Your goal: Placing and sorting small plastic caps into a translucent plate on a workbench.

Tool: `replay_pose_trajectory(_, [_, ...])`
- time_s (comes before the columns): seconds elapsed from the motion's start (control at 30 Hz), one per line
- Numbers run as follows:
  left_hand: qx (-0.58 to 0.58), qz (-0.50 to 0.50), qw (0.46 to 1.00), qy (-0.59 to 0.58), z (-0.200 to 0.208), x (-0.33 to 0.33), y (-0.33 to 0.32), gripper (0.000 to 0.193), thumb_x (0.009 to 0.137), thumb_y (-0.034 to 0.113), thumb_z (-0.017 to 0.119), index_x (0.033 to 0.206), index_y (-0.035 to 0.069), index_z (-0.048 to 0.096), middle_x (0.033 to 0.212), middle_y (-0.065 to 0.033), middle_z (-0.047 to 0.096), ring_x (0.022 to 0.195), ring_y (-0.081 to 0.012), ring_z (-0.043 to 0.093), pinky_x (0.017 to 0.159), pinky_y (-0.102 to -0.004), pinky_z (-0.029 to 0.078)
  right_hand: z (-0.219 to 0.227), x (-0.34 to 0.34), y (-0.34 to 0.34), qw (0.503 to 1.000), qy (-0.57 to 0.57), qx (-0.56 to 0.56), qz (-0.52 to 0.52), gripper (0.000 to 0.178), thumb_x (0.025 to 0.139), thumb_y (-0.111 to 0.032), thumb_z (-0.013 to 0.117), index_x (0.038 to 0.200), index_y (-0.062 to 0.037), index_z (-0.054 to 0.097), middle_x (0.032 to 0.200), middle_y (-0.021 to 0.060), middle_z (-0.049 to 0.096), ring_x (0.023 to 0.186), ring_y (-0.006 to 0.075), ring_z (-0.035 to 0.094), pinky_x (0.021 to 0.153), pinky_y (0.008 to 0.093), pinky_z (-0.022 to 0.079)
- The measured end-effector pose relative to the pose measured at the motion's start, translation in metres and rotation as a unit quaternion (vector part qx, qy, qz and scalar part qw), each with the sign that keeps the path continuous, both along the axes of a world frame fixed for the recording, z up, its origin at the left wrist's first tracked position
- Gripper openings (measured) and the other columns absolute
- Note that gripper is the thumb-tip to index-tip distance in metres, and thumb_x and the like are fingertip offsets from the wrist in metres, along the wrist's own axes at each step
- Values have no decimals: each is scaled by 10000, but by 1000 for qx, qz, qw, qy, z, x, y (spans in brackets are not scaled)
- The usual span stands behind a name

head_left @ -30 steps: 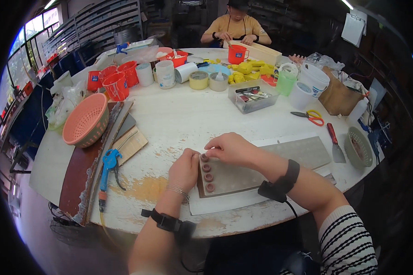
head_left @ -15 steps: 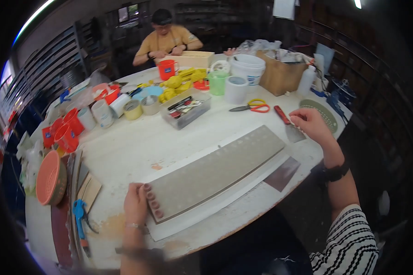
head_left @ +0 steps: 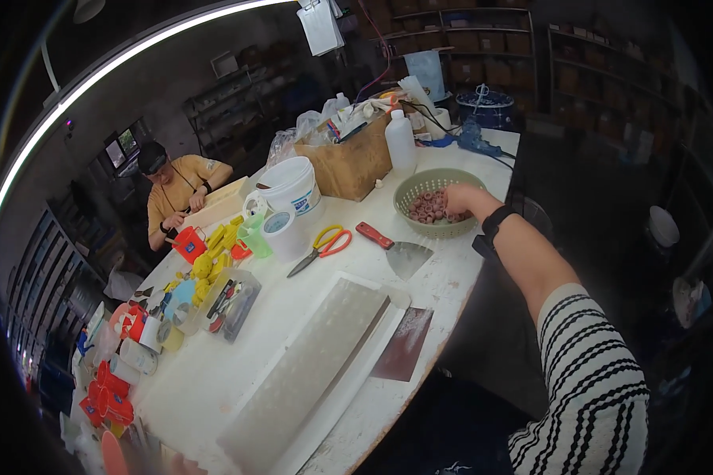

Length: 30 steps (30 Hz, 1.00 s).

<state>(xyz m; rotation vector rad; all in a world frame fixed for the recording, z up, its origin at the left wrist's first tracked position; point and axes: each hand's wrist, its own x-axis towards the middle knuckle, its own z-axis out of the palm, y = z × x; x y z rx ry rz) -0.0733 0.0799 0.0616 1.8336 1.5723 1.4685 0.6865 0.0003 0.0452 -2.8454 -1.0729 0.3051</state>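
My right hand (head_left: pixel 461 199) reaches into a sage-green perforated basket (head_left: pixel 408 190) at the right. Small mauve-brown rings (head_left: pixel 426 207) fill its bottom, and my fingertips are hidden among them. A long grey board (head_left: pixel 309 360) with pale round spots lies on a white sheet (head_left: pixel 325 427) before me. Only a blurred sliver of my left hand (head_left: pixel 184 465) shows at the lower edge, left of the board; its fingers cannot be made out.
Near the basket lie a red-handled scraper (head_left: pixel 396 245) and scissors (head_left: pixel 321 249) with yellow and red handles. A dark red sheet (head_left: pixel 404 344) sits by the table edge. Beyond stand a white bucket (head_left: pixel 293 186), a cardboard box (head_left: pixel 348 158) and a bottle (head_left: pixel 401 142). Across the table a person works.
My view has swung to the right. My right hand has gone from above the scraper into the basket. My left hand, earlier at the board's left end beside several rings, is now almost out of view.
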Motion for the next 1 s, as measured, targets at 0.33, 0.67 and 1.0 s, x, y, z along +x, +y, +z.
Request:
replay_pose_trajectory(0.33, [-179,-336,921,-78,-11,162,-64,160,979,81,643,1128,22,631,967,-10,623,830,-85,547,743,-225,462,-27,-16,23,993,-80,9,86,311,834,-148,672,1107,-19,747,1101,214,725,1035,354,702,882,422,557])
replay_pose_trajectory(0.67, [-46,-546,805,227,-42,274,-70,295,881,144,736,1145,44,649,1029,-91,673,880,-252,640,791,-357,531,3,-205,-39,888,249,283,263,282,769,-165,774,999,-28,686,927,131,712,840,280,688,767,386,543])
replay_pose_trajectory(1.0, [124,-548,786,259,-64,275,-74,417,793,146,787,1172,54,642,1168,-118,627,1026,-348,553,898,-430,480,-57,-267,-80,880,70,380,276,245,840,-183,743,1047,-57,709,1033,100,662,933,321,655,798,422,528])
